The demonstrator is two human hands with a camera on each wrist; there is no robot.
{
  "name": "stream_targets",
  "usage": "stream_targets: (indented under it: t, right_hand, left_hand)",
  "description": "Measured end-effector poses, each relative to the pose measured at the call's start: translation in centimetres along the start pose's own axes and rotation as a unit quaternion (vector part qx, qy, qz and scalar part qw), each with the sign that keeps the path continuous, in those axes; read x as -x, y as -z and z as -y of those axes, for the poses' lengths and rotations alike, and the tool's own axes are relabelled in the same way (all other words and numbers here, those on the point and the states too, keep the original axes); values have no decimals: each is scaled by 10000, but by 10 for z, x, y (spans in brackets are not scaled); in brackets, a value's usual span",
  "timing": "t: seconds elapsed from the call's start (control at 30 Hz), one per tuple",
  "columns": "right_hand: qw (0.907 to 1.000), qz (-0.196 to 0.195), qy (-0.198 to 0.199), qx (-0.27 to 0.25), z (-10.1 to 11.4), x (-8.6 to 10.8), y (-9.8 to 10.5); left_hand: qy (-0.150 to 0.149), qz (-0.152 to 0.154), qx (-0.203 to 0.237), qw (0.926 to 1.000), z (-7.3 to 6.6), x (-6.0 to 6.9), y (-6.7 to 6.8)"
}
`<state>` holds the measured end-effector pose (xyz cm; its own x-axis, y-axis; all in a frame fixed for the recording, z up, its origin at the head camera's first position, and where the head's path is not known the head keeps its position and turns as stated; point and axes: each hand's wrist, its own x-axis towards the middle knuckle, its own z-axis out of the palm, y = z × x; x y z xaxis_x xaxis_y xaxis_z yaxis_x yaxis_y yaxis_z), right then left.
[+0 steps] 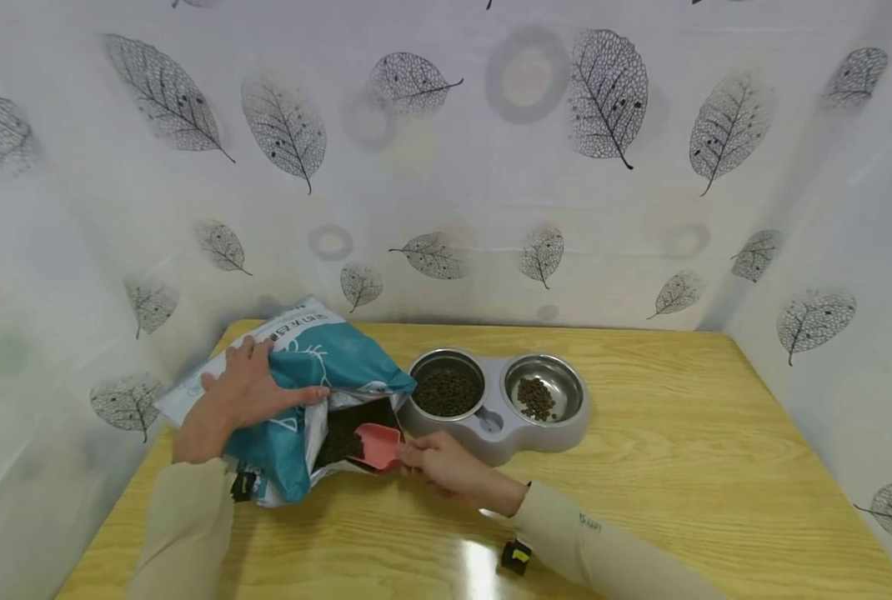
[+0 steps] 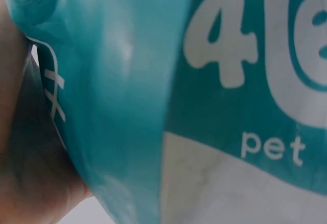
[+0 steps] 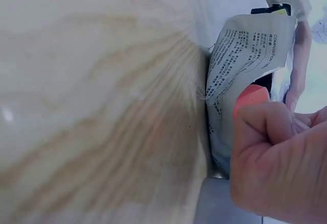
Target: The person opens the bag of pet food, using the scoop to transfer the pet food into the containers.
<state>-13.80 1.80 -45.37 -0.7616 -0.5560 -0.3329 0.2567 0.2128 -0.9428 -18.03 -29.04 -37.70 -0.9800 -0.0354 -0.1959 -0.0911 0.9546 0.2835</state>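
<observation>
A teal and white pet food bag (image 1: pixel 341 354) lies on its side at the left of the table, its mouth facing right with dark kibble (image 1: pixel 337 440) inside. My left hand (image 1: pixel 245 393) rests on top of the bag, fingers spread and thumb stretched along the edge of the opening. In the left wrist view the printed bag (image 2: pixel 127 81) fills most of the picture. My right hand (image 1: pixel 446 467) grips the handle of a pink scoop (image 1: pixel 379 446), whose blade is inside the bag's mouth by the kibble. In the right wrist view the right hand (image 3: pixel 286 157) partly hides the scoop (image 3: pixel 251 99).
Right beside the bag stands a grey double pet bowl (image 1: pixel 494 446). Its left steel bowl holds plenty of brown kibble (image 1: pixel 446 393); the right one has a small heap (image 1: pixel 536 398). A leaf-patterned curtain (image 1: pixel 446 192) hangs behind the wooden table (image 1: pixel 679 433).
</observation>
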Motion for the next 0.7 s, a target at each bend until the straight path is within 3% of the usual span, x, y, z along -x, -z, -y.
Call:
stream_targets:
  t: [0.23,0.7]
  right_hand:
    - [9920,667,-424,-985,-4,3,11]
    - [9762,1444,-279,-1594,3,11,27]
  left_hand:
    - [4,-13,30,10000,-1,0,1]
    - [-24,-22,34,10000,-3,2,3]
